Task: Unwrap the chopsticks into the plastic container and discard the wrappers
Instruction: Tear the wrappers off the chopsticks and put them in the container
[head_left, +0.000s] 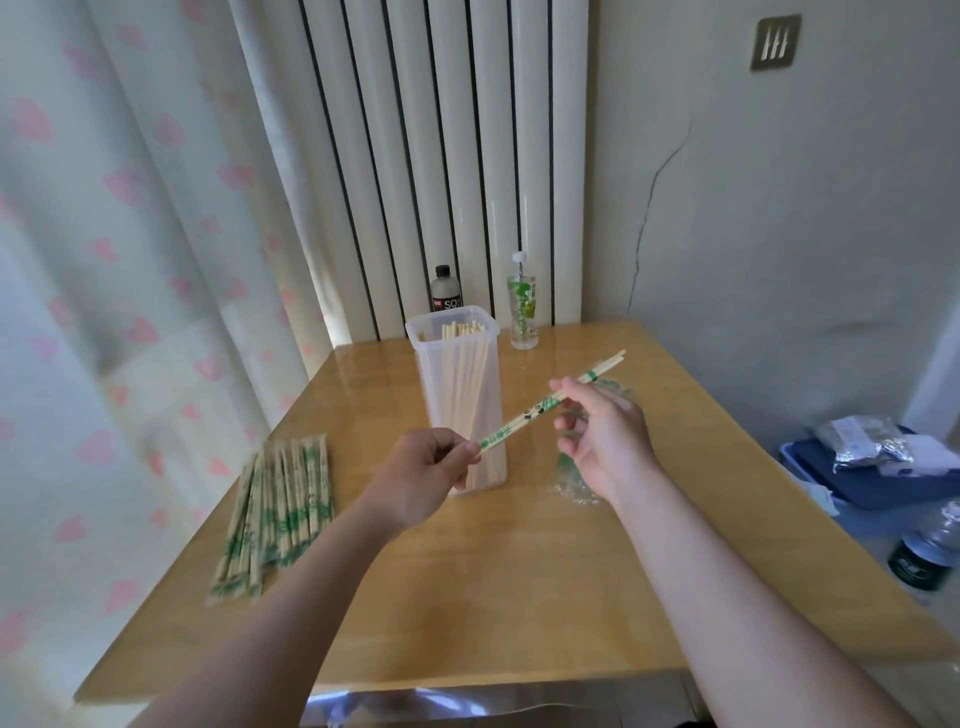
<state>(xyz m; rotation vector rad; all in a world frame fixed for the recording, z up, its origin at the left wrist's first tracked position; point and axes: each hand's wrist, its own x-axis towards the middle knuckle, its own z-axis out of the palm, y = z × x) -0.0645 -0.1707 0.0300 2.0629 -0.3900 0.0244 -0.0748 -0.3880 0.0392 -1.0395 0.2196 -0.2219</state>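
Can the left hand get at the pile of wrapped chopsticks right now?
Probably yes for the path: nothing stands between the left hand and the pile of wrapped chopsticks. But it pinches the wrapped pair, so it isn't free.

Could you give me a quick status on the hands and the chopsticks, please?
Left hand pinches one end of the wrapped chopsticks, right hand holds the middle. Bare tips showing at far end. Container just behind, nothing blocking.

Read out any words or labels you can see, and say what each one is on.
"SQ": label of the black-capped bottle.
Blurred: the green-labelled bottle, the dark jar.
Too small to read: green print on the held chopstick wrapper and the pile of wrapped chopsticks.
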